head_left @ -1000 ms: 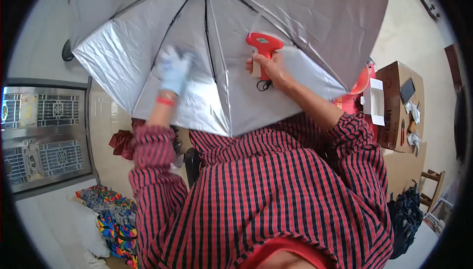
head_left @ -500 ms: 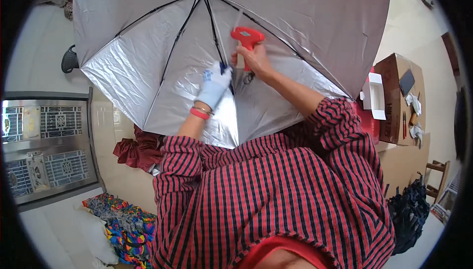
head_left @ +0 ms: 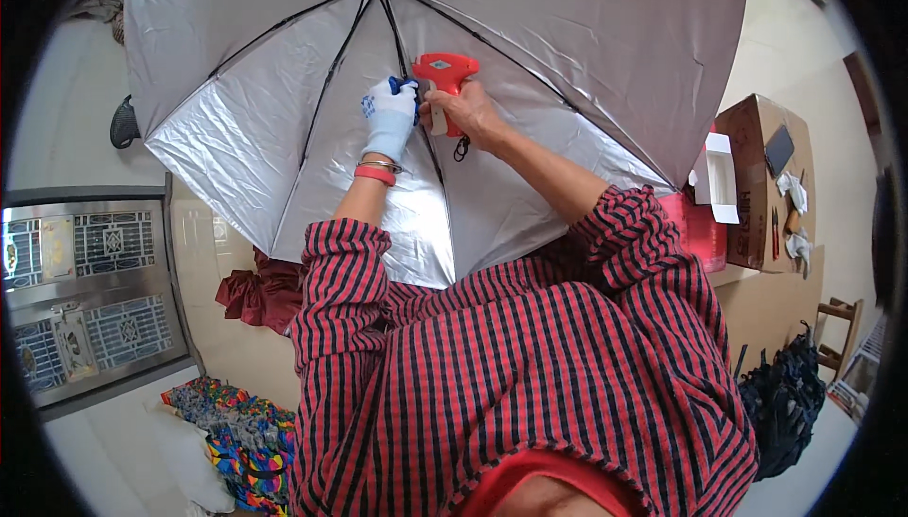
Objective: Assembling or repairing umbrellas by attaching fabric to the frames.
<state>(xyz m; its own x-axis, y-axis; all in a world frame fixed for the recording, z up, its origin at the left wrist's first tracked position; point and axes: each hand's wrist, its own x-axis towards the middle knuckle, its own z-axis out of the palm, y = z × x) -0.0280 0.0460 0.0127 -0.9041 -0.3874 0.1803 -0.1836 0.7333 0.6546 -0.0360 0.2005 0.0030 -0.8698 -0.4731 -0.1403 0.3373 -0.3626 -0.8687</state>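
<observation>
An open umbrella (head_left: 577,35) spreads before me, its silver lining facing me and its black ribs meeting at a hub near the top edge. My right hand (head_left: 468,112), bare, is wrapped round the handle of a red tagging gun (head_left: 446,67); a black loop dangles below it. The gun's front end points left, beside an umbrella rib. My left hand (head_left: 388,112) wears a white glove with blue finger coating and pinches that rib right in front of the gun. A small dark piece shows between the hands; I cannot make out what it is.
To the right stands a cardboard box (head_left: 749,186) with a dark phone (head_left: 779,152) and a red-handled tool on it, beside an open white carton (head_left: 721,176). Dark red folded cloth (head_left: 260,292) lies left below the umbrella. A colourful bundle (head_left: 246,446) is at lower left, a black bag (head_left: 783,408) at lower right.
Both hands have moved up along the rib and left. The tagging gun has come from apart to right beside my left hand. The umbrella has shifted slightly left.
</observation>
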